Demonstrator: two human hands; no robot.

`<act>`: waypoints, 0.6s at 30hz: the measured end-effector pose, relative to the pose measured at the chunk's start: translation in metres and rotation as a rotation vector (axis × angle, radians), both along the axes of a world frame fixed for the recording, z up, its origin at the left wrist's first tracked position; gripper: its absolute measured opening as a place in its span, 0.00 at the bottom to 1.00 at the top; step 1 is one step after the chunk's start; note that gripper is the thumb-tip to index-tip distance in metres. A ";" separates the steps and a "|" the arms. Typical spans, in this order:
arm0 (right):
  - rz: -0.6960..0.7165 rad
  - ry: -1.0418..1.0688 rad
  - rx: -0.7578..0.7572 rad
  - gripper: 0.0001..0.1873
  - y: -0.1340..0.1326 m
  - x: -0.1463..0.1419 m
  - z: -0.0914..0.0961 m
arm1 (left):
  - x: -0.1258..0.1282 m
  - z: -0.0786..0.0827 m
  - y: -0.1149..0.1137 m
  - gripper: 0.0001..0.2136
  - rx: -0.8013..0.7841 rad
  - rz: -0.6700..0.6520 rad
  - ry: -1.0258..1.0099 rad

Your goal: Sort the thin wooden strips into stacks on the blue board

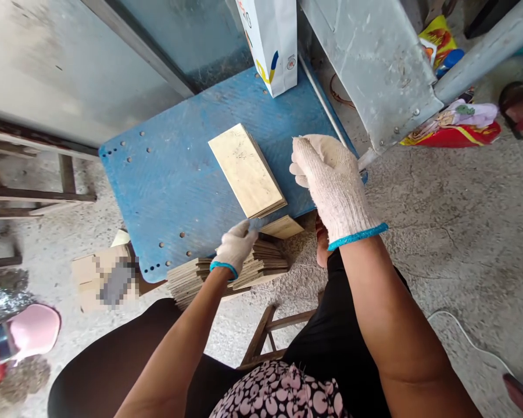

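My left hand [235, 247], in a white knit glove with a blue cuff, reaches down onto a loose pile of thin wooden sheets [261, 264] below the near edge of a blue board; its fingers curl onto the top sheets. One sheet [282, 227] sticks up at the pile's top, right beside those fingers. A neat stack of pale rectangular sheets [246, 169] lies on the blue board [178, 174]. My right hand [326, 174], gloved the same way, hovers to the right of that stack with fingers bent inward; anything in them is hidden.
A white paper bag [272, 43] stands at the board's far edge. A grey metal machine housing [375, 64] rises at the right. Cardboard pieces [91, 273] lie on the concrete floor at left, and a wooden stool frame [265, 337] sits between my legs.
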State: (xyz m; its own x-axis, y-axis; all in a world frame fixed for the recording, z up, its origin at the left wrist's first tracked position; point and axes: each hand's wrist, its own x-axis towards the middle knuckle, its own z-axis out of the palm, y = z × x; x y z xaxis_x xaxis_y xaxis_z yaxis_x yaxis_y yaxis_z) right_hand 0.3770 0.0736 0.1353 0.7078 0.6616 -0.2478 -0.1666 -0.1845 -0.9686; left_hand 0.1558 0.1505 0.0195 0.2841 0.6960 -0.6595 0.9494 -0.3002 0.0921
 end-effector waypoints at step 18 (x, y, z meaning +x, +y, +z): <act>0.018 -0.095 -0.035 0.15 -0.001 0.006 -0.001 | 0.051 -0.033 -0.026 0.16 -0.167 -0.379 0.070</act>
State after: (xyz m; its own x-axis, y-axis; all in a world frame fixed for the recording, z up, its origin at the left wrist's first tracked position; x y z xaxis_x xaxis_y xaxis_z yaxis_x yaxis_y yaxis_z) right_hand 0.3826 0.0724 0.1343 0.7175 0.6663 -0.2030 -0.0705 -0.2205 -0.9728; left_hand 0.2069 0.1242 -0.0136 0.4502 0.4325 -0.7812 0.7802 -0.6161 0.1084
